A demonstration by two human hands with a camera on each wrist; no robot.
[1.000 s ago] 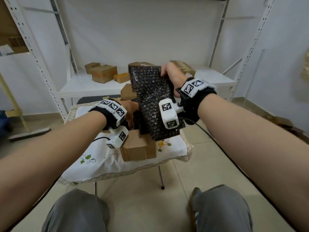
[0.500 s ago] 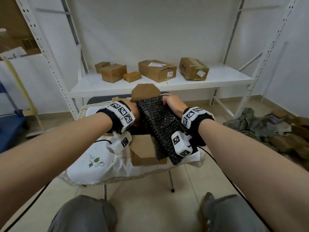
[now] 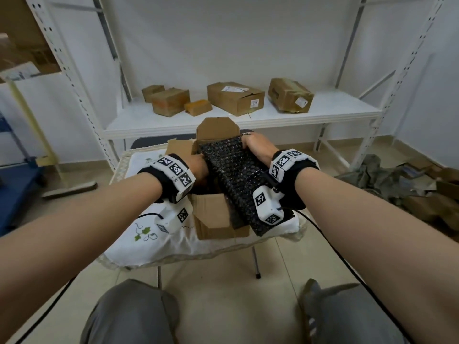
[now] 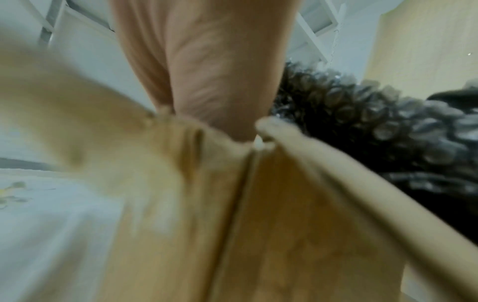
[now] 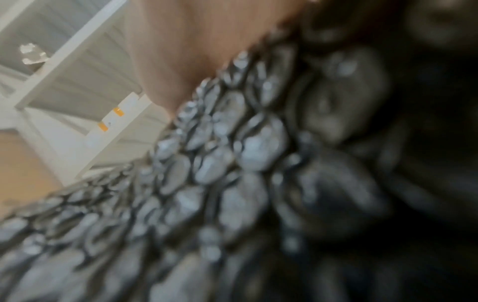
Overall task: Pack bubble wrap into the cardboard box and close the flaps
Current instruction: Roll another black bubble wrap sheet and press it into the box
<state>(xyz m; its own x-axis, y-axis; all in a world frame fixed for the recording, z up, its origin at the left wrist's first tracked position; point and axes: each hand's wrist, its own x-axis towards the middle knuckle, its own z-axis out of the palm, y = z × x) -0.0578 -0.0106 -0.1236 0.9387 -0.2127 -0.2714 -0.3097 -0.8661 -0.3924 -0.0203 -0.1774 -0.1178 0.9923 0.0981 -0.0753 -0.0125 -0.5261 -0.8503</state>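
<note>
An open cardboard box (image 3: 213, 219) sits on a cloth-covered table (image 3: 161, 239), with its far flap upright and its left and near flaps folded out. A black sheet of bubble wrap (image 3: 233, 175) lies slanted across the box opening, its near end hanging over the front right corner. My right hand (image 3: 257, 148) grips the wrap's far end, fingers curled over it. My left hand (image 3: 197, 166) reaches into the opening against the wrap's left edge, its fingers hidden. The left wrist view shows my palm (image 4: 207, 71) behind a box corner (image 4: 284, 224) beside the wrap (image 4: 362, 126). The wrap (image 5: 220, 163) fills the right wrist view.
Behind the table, a white metal shelf (image 3: 323, 112) carries several closed cardboard boxes (image 3: 234, 98). Crumpled fabric and cardboard (image 3: 387, 175) lie on the floor to the right. A blue cart (image 3: 15, 189) stands at the left. My knees are below the table edge.
My right hand has brought the bubble wrap down from chest height onto the box opening. My left hand has stayed at the box's left side.
</note>
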